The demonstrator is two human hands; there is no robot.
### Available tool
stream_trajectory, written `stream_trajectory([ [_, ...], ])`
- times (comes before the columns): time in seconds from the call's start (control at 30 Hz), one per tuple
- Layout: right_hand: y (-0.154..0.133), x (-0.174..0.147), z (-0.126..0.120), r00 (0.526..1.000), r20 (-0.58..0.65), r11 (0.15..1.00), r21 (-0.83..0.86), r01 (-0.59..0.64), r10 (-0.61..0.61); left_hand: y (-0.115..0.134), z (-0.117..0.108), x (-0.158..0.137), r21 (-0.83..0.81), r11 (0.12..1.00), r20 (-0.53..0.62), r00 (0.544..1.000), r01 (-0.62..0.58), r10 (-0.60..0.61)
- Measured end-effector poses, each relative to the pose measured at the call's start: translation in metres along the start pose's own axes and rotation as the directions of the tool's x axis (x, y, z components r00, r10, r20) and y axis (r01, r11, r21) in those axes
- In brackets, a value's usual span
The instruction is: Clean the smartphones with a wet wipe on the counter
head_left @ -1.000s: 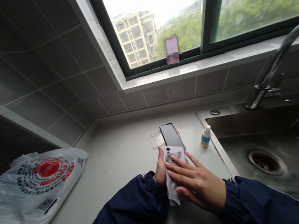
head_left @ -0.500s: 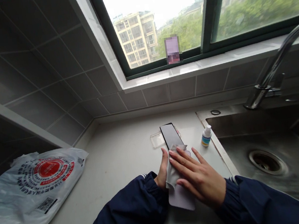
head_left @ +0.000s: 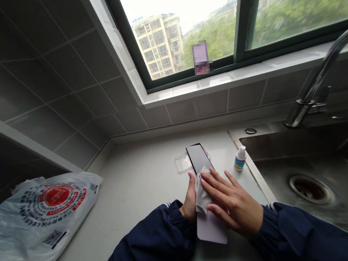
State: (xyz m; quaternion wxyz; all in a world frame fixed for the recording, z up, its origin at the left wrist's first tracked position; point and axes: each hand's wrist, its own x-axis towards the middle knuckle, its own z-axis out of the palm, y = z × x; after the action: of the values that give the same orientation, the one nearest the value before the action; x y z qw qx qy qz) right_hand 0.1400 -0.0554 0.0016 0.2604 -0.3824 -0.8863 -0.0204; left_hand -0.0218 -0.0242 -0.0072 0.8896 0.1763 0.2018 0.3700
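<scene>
While the right hand (head_left: 236, 201) lies flat, fingers outstretched and slightly apart, on a pale wipe (head_left: 203, 197), the lilac smartphone (head_left: 211, 230) rests beneath, between both hands. At its left edge is the left hand (head_left: 188, 200), thumb extended; I cannot tell how the other, hidden fingers grip. Wiping seems unfinished, though cleanliness cannot be judged. Beyond the lilac smartphone lie a dark-edged smartphone (head_left: 198, 157) and clear phone case (head_left: 182, 164); a white-capped bottle (head_left: 239, 159) stands to its right, unheld.
</scene>
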Motion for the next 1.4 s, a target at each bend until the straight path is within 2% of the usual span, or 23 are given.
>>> stream_trajectory([
  [0.17,-0.006,-0.001,-0.003,0.994,0.07,0.996,0.05,0.076,-0.079,0.002,0.004,-0.001,-0.061,0.997,-0.031,0.998,0.055,-0.057],
  [0.43,-0.011,-0.001,-0.003,0.996,0.04,0.993,0.084,0.082,-0.085,0.001,-0.004,-0.001,-0.057,0.992,-0.028,0.993,0.114,-0.116],
  [0.67,-0.006,-0.002,0.0,0.996,0.026,0.996,0.018,0.085,-0.086,0.0,0.002,-0.001,-0.034,0.999,-0.048,0.998,0.034,-0.036],
  [0.87,-0.002,-0.001,0.001,1.0,-0.004,1.0,-0.021,0.019,-0.019,0.0,0.003,-0.002,0.016,0.999,0.018,0.999,0.041,-0.041],
  [1.13,0.002,0.0,0.002,1.0,-0.009,0.999,-0.04,-0.026,0.026,0.001,0.01,-0.004,0.035,0.998,-0.002,0.999,0.051,-0.051],
  [1.4,0.002,-0.001,0.002,1.0,-0.024,0.998,-0.06,-0.019,0.017,-0.001,-0.002,-0.001,0.031,0.999,0.008,1.0,0.01,-0.01],
])
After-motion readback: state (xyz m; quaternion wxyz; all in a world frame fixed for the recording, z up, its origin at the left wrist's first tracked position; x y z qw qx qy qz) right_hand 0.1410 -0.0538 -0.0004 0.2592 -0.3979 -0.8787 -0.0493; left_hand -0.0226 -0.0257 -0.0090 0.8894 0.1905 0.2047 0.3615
